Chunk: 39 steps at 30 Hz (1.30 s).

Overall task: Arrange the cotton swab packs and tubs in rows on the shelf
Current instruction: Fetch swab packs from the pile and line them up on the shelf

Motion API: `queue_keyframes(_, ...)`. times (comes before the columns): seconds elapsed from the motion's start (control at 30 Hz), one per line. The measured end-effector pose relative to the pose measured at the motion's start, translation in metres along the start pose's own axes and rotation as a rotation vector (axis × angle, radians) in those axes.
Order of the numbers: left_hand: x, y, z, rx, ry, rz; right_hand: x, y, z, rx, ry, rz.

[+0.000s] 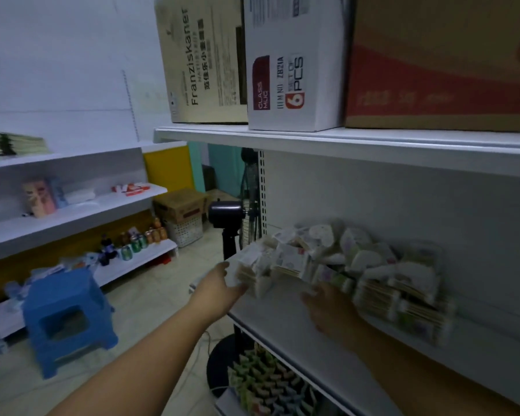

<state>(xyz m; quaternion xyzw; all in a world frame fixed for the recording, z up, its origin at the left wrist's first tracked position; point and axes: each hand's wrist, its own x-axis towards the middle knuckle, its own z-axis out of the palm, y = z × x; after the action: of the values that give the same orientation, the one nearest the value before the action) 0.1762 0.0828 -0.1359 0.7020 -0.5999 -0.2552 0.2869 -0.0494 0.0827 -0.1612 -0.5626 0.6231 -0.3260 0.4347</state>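
Dozens of clear plastic cotton swab packs and white-lidded, heart-shaped tubs lie in a loose heap on the white metal shelf. They are piled against its back panel from the left end inward, and no rows are formed yet.

The left hand is at the heap's left end, thumb above and fingers below the outermost pack, apparently pinching it. The right hand is at the front of the heap, well apart from the left. It is too blurred to tell whether it grips anything.

The heap sits just beside the shelf's open left end, so drawing a pack from low down could likely tip the tubs resting on top. Loose ones could slide off the end toward the black pedestal fan and the floor.

The packs show pale wooden-stemmed swabs through the plastic; what the tubs hold is hidden by their lids. On the shelf above stand a tan printed carton, a white glass-mug box and a brown-and-red carton, their contents not visible. Farther off, a white perforated basket sits under a cardboard box, its inside hidden.
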Motion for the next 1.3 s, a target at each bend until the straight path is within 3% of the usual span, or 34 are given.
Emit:
queue_keyframes(0.1,0.043,-0.008,-0.003,-0.106,-0.044,-0.005,0.02,-0.019,0.026,0.554,0.154,0.248)
queue_keyframes(0.27,0.093,-0.012,-0.005,-0.229,-0.247,-0.017,0.036,-0.04,0.048,0.88,0.332,0.391)
queue_keyframes(0.37,0.1,-0.01,0.004,-0.32,-0.346,-0.01,0.038,-0.041,0.052,0.876,0.448,0.351)
queue_keyframes(0.57,0.101,-0.012,0.014,-0.573,-0.392,-0.048,0.017,-0.037,0.055,0.94,0.586,0.389)
queue_keyframes(0.77,0.112,-0.016,0.024,-0.682,-0.4,-0.047,-0.002,-0.016,0.053,0.865,0.72,0.377)
queue_keyframes(0.93,0.115,-0.005,0.005,-0.915,-0.359,-0.058,-0.019,-0.009,0.043,0.835,0.76,0.359)
queue_keyframes(1.13,0.083,0.02,-0.009,-1.105,-0.568,-0.123,-0.051,0.0,0.02,0.903,0.739,0.335)
queue_keyframes(1.3,0.006,0.055,0.022,-1.142,-0.863,-0.159,-0.119,0.016,-0.02,0.91,0.733,0.254)
